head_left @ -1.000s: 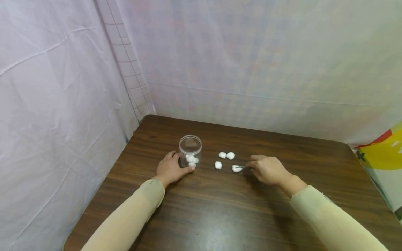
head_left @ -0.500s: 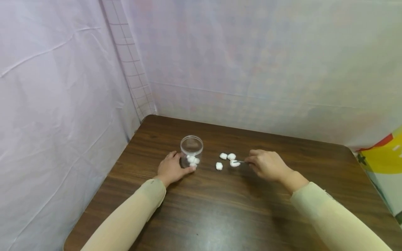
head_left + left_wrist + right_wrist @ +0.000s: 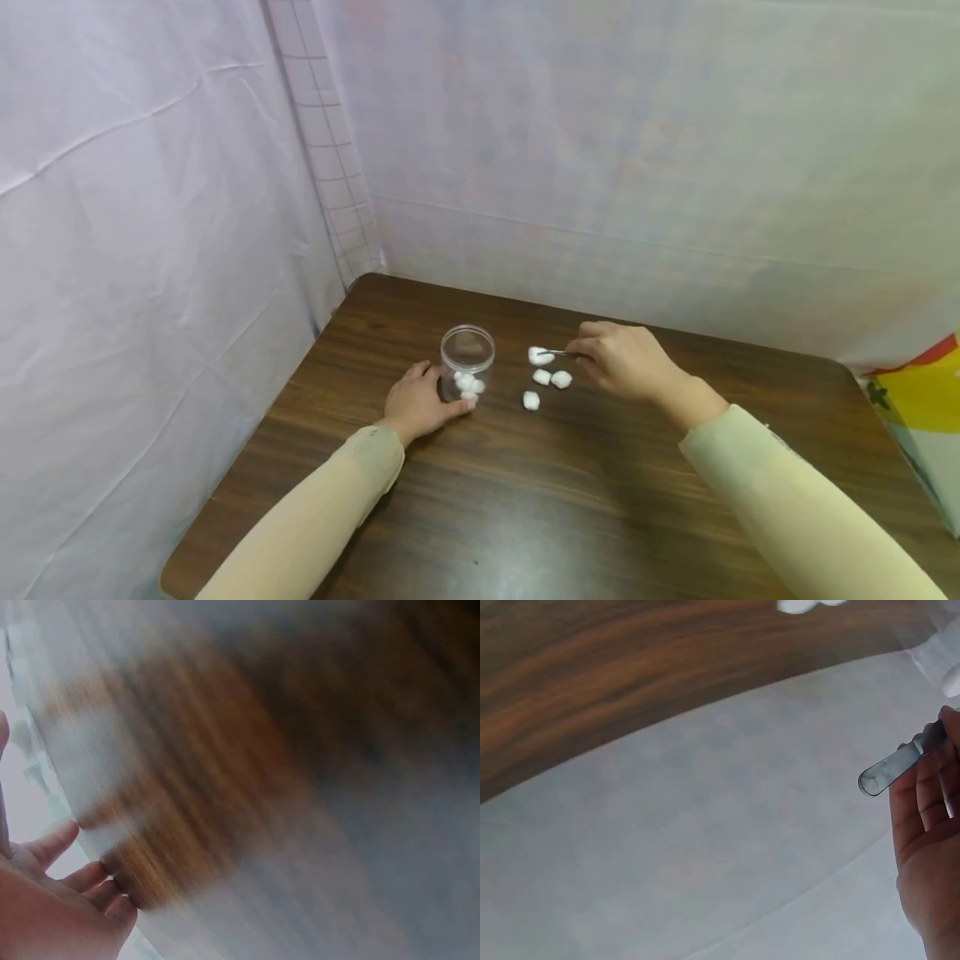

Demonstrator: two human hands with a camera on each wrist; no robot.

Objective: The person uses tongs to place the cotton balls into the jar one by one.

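Observation:
A clear plastic jar (image 3: 468,354) stands upright on the table, with several white cotton balls (image 3: 469,385) in its lower part. My left hand (image 3: 422,406) holds it from the left, thumb in front and fingers behind. In the left wrist view, that hand (image 3: 71,900) shows at the lower left edge. My right hand (image 3: 622,360) pinches metal tweezers (image 3: 557,353), whose tips grip a cotton ball (image 3: 537,357) close over the table. The rear end of the tweezers (image 3: 889,769) sticks out of the right hand in the right wrist view.
Three loose cotton balls, one (image 3: 531,401) nearer and two (image 3: 561,380) side by side, lie right of the jar. The dark wooden table (image 3: 480,500) has rounded corners. White cloth (image 3: 600,150) hangs behind and at left. A yellow and red printed area (image 3: 926,387) shows at right.
My right hand has carried the cotton ball in the tweezers away from me and leftward, from right of the loose ones to beyond them. My left hand stays at the jar.

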